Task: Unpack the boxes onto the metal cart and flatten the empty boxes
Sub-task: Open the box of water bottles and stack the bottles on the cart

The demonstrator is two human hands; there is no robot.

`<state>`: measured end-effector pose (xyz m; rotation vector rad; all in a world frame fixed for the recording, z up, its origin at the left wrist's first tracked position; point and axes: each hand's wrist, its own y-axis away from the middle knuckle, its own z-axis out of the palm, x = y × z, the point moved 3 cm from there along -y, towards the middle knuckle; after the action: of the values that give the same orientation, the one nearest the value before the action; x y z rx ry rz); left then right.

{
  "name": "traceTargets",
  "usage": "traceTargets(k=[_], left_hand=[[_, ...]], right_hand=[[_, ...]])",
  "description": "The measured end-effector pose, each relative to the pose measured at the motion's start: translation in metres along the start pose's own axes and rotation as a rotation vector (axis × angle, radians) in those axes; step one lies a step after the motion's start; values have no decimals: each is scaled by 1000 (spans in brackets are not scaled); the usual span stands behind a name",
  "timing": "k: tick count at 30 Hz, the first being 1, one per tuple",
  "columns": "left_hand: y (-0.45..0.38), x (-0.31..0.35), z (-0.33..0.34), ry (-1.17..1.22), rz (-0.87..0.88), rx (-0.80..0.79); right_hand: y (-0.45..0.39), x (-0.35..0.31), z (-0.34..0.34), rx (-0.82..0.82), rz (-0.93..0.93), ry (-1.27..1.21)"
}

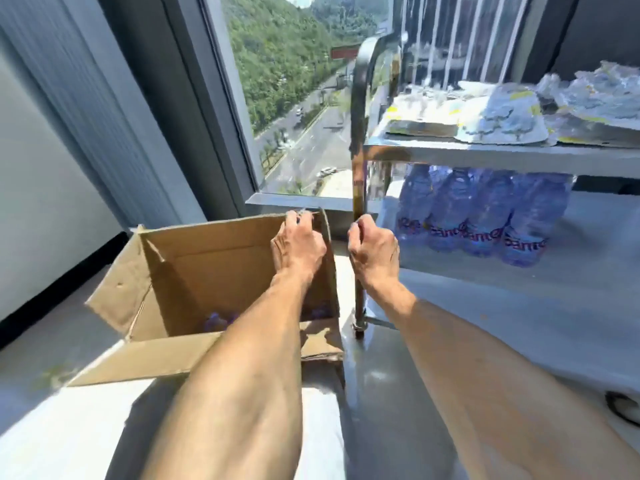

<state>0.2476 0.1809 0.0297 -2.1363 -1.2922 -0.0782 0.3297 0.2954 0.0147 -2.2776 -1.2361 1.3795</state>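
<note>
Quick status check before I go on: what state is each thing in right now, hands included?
Cardboard box: on the floor, flaps open, some bottles still inside.
Left hand: grips the box's far right edge.
Right hand: curled around the cart post.
Metal cart: upright beside the box.
Plastic packets: lying on the top shelf.
Bottle pack: standing on the lower shelf.

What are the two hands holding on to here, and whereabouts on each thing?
The left hand grips the box at its far right top corner. The right hand grips the cart by its upright corner post.
</note>
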Motion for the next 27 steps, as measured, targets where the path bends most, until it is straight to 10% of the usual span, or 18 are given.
traceTargets(k=[8, 13, 19, 23, 27], left_hand=[[0, -191, 13, -222, -304, -311], [19, -277, 40, -242, -536, -605], [30, -316, 86, -304, -564, -770], [67, -327, 113, -486, -657, -1282], [81, -333, 119, -588, -658, -1394]], right_hand=[[49, -103, 160, -574, -353, 16], [87, -68, 240, -972, -82, 255], [86, 5, 282, -1106, 216, 442], [73, 34, 303, -1118, 280, 495], [89, 32, 331, -1250, 315, 411]])
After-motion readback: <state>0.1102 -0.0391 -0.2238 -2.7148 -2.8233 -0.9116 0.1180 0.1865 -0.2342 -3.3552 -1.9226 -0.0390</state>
